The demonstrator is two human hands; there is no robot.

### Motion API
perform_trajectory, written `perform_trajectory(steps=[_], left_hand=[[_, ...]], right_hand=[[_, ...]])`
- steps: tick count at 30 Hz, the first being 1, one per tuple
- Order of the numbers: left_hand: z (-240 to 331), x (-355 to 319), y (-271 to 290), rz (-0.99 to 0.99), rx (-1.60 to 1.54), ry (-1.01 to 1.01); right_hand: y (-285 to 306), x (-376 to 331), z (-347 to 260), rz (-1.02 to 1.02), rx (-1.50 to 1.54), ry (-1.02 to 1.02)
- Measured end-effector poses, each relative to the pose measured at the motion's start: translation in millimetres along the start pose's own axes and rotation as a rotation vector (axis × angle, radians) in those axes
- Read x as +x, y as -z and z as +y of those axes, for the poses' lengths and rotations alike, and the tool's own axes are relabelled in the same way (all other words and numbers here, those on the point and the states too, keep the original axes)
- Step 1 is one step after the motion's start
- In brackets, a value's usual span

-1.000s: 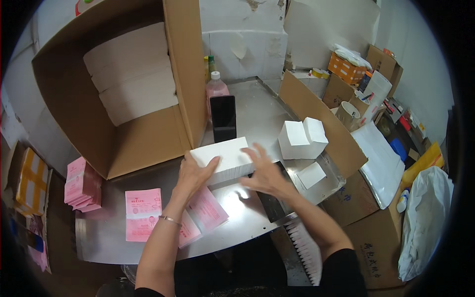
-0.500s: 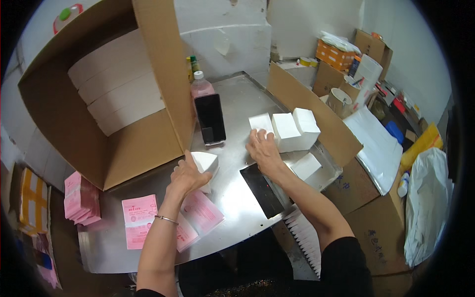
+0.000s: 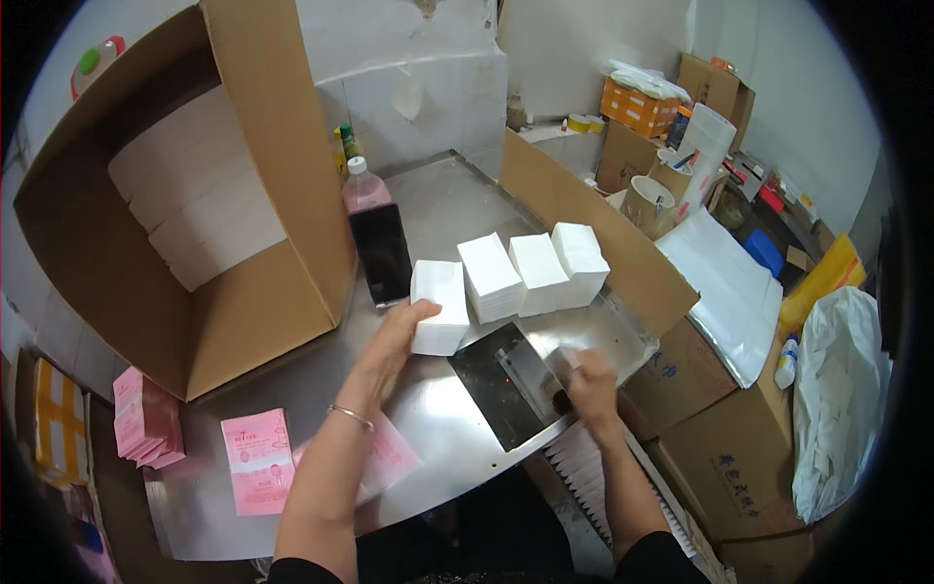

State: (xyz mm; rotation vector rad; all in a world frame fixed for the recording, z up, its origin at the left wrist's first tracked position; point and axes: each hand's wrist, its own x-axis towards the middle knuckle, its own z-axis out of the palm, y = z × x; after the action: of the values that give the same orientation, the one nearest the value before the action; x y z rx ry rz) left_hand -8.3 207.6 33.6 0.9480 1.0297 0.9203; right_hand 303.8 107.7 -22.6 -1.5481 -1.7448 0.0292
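My left hand (image 3: 397, 336) grips a stack of white paper napkins (image 3: 439, 316) at its left side, thumb toward the top. My right hand (image 3: 592, 384), smeared by motion, is closed at the right of a black flat plate (image 3: 486, 375) with a small red light. A pale edge shows at its fingertips, but what it holds is unclear. A greyish, see-through shape lies over the plate beside the hand. Past the held stack stand several more white napkin stacks (image 3: 537, 268) in a row. Pink printed packets (image 3: 258, 453) lie left of my left forearm, with others partly hidden beneath it.
A large open carton (image 3: 282, 195) holding white stacks stands at the left. A phone (image 3: 381, 253) leans against a bottle (image 3: 365, 190) behind the left hand. More pink packets (image 3: 146, 414) sit at the table's left edge. Cartons (image 3: 725, 448) fill the right side.
My left hand has moved right with a napkin stack, bringing it next to the row. My right hand has left the row and come down to the plate's right side. The view has shifted slightly.
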Motion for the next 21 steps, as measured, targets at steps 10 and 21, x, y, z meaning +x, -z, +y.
perform_trajectory(steps=[10, 21], left_hand=[[0, 30, -26, -0.004, -0.102, 0.125], [-14, 130, -82, 0.144, 0.383, -0.287]], right_hand=[[-17, 120, 72, 0.338, 0.732, -0.403], [39, -30, -6, 0.537, 0.55, -0.618]])
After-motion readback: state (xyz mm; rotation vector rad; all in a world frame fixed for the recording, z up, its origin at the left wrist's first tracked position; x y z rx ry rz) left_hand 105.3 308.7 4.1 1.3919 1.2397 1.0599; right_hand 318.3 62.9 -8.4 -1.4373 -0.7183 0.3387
